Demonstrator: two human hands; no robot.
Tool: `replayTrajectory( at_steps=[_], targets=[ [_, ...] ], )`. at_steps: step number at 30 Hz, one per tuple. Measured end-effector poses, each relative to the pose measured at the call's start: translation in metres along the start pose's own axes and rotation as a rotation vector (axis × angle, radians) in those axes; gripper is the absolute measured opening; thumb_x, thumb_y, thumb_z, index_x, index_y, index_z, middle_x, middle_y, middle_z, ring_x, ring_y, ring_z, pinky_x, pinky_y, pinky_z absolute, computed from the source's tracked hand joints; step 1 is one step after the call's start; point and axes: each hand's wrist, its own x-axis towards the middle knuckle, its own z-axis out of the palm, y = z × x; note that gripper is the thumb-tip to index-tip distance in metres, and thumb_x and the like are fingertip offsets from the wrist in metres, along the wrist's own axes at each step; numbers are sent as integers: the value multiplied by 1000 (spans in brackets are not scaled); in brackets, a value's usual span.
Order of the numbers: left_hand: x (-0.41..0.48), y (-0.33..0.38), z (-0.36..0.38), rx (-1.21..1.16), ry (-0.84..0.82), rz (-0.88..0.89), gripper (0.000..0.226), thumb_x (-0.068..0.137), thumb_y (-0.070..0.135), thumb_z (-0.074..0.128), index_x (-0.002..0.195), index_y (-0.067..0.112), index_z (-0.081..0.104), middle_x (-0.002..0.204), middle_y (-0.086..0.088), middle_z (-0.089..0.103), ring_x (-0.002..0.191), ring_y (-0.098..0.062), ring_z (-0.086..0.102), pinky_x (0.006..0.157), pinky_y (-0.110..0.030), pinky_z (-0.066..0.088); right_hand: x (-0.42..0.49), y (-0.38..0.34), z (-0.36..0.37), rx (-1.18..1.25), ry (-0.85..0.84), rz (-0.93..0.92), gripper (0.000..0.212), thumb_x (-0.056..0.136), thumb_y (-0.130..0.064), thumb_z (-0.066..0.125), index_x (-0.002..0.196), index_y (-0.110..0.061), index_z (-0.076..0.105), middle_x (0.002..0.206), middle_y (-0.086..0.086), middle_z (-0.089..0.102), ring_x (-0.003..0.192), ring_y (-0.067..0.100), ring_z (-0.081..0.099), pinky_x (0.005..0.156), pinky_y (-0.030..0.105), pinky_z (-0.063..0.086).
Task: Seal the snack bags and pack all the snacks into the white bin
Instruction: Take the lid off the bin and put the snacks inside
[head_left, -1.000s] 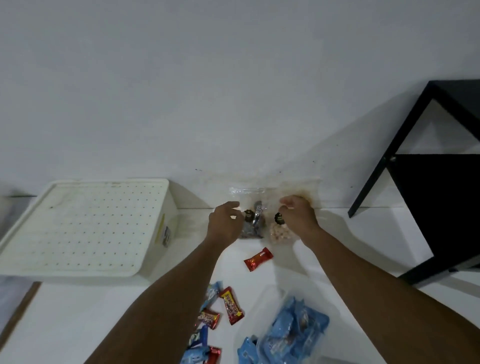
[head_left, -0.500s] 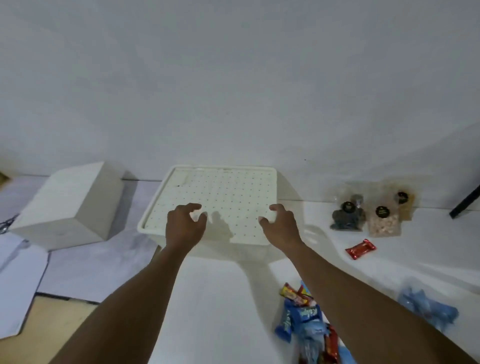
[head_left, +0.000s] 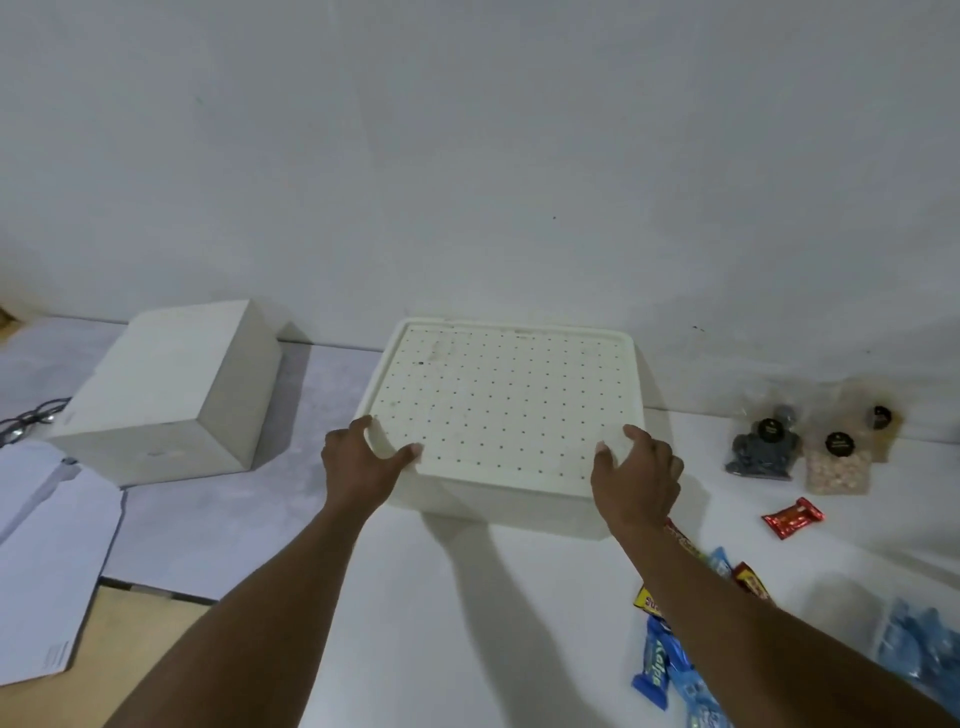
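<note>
The white bin (head_left: 519, 499) stands against the wall, covered by a white perforated lid (head_left: 504, 400). My left hand (head_left: 361, 457) grips the lid's near left corner. My right hand (head_left: 636, 473) grips its near right corner. Three clear snack bags lean on the wall at the right: one with dark pieces (head_left: 763, 447), one with pale pieces (head_left: 836, 462), and a third (head_left: 880, 428) behind them. A red candy bar (head_left: 793, 517) lies in front of them. Several blue and red wrapped snacks (head_left: 670, 660) lie near my right forearm, and a clear bag of blue packets (head_left: 919, 644) sits at the right edge.
A white box (head_left: 166, 395) rests tilted to the left of the bin. White paper sheets (head_left: 47, 561) cover the far left, with a dark cable (head_left: 26, 418) beside them. A strip of wooden surface (head_left: 135, 649) shows at the lower left.
My hands left the snack bags at the wall and went to the bin; the view swung left. They now grip the lid's near corners, where before they hovered over it.
</note>
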Motion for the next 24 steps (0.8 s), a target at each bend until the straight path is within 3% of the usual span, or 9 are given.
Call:
replayTrajectory(
  at_steps=[3,13,20,24],
  targets=[
    [-9,-1,-7,-41,14,10,91,73,50,85,146,13,45,144,-21,43,139,-36,33,112,-47,34,0,-3,-7,17,42,-42,38,92,-28,64,129,-16,61,132,13,56,125,34,43,95,47,41],
    [-83,-4,-45,-146,142,96,76,74,52,83,140,27,54,141,-13,39,131,-30,45,108,-37,39,-48,-2,-67,288,92,-241,36,96,-16,60,132,-9,59,127,13,50,119,33,53,98,43,49],
    [-211,-67,-53,-139,197,29,67,73,53,83,132,26,64,139,-9,37,130,-25,47,102,-31,41,-151,63,-90,269,31,-293,36,95,-14,61,130,-6,60,127,17,49,120,35,51,97,37,43],
    [-278,-117,-47,-94,169,-52,67,74,53,82,132,25,63,143,-11,35,132,-28,45,106,-35,42,-220,110,-89,219,-43,-248,35,96,-16,60,130,-8,60,132,18,47,127,35,47,98,36,42]
  ],
)
